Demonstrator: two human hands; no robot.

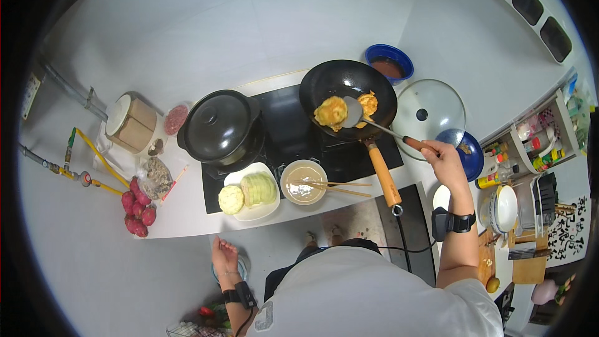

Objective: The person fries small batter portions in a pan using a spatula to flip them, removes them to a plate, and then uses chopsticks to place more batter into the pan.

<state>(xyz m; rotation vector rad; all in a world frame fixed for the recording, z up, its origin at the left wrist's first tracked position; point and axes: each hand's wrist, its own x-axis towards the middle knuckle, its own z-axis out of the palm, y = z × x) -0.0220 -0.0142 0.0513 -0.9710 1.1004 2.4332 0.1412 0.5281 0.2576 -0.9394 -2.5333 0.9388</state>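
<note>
My right hand grips the brown handle of a wok spatula. The spatula's grey metal blade is over a black wok, beside a golden-brown fried patty. Another browned piece lies to its right in the wok. The wok's wooden handle points towards me. My left hand hangs below the counter edge with nothing in it, fingers loosely curled. Nearest to it on the counter is a white plate of sliced pale-green vegetable. A bowl of beige batter has chopsticks across it.
A lidded black pot stands on the cooktop. A glass lid and blue bowls sit right of the wok. Dragon fruits lie left. A cleaver rests by the cutting boards at right.
</note>
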